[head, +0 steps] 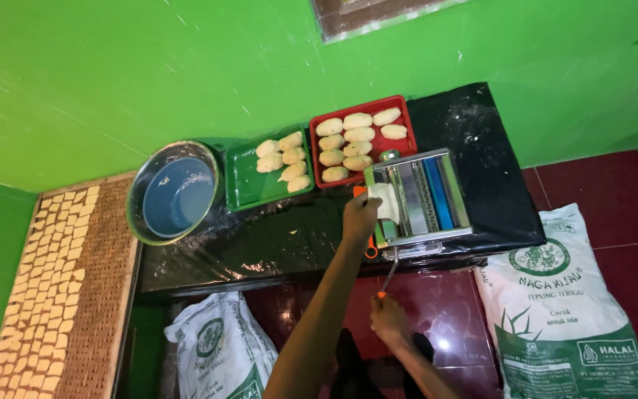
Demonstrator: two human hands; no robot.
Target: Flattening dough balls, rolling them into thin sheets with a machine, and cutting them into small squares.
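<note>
Two hands are working the roller (419,198): the left hand (359,214) is pinching dough (384,201) beside it, the right hand (387,314) is gripping the crank (388,275) below it, so fingertips are risking being drawn in.

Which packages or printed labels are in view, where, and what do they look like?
Large white woven sack: floor, right of the table; green round emblem, green lower band.
Smaller white sack: floor under the table's left side; same green emblem, crumpled.
Framed panel: green wall, top; brown, cut off.

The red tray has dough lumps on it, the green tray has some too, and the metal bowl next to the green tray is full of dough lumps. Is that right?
Not quite. In the head view the metal bowl holds no dough lumps. The red tray and the green tray beside the bowl do carry dough lumps.
</note>
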